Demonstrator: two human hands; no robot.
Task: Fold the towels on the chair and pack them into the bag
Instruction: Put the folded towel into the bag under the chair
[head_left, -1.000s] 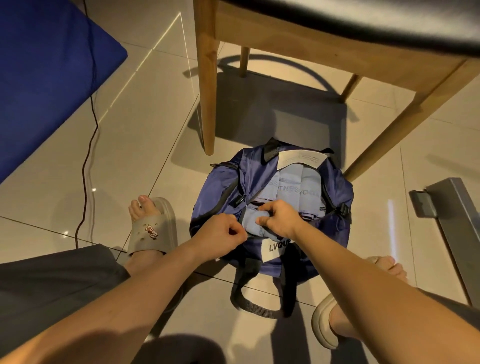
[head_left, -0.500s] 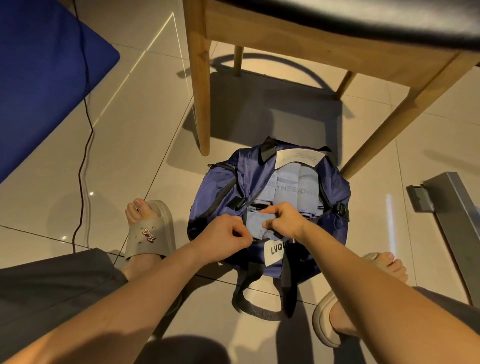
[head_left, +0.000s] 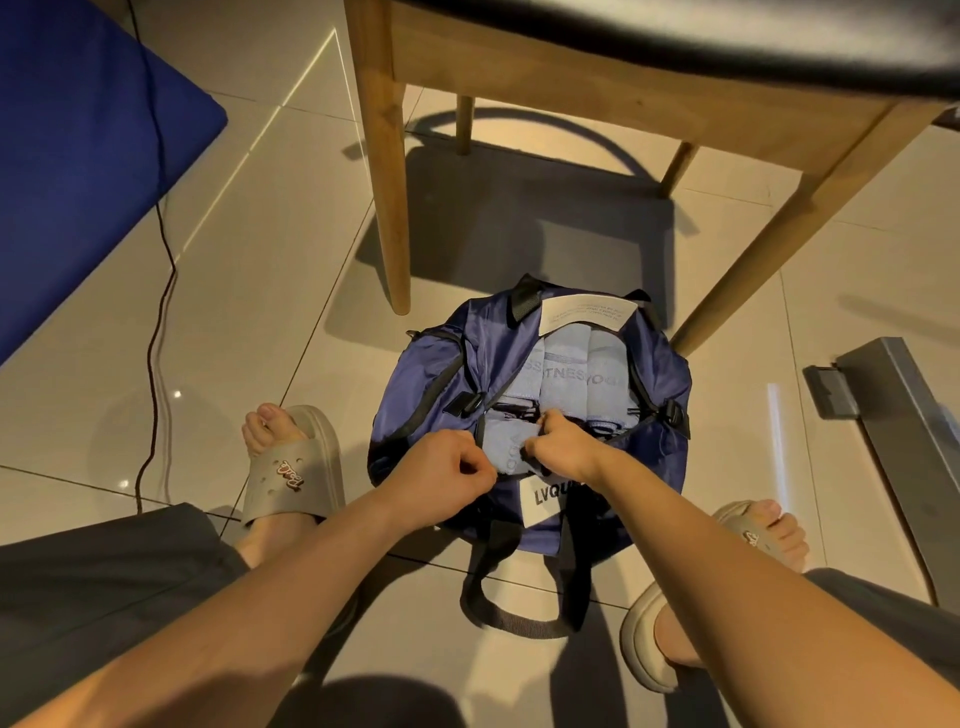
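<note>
Navy nylon bag (head_left: 431, 371), white tag (head_left: 543, 500) "LVQU"; pale-blue lettered towels (head_left: 571, 358) inside. L hand (head_left: 441, 480), R hand (head_left: 561, 449) pinched bag's rim.

Head-worn view, steeply downward, close.

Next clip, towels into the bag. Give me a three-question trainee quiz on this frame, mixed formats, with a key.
1. True or false: the folded light blue towels lie on the wooden chair with a black seat.
2. Where does the navy blue fabric bag stand? A) on the chair's seat B) on the tiled floor in front of the chair C) on the blue mat
3. Fill in: the left hand and the right hand, fingers curled, are both at the bag's ____.
Key: 1 false, they sit inside the bag; 2 B; 3 opening.
</note>
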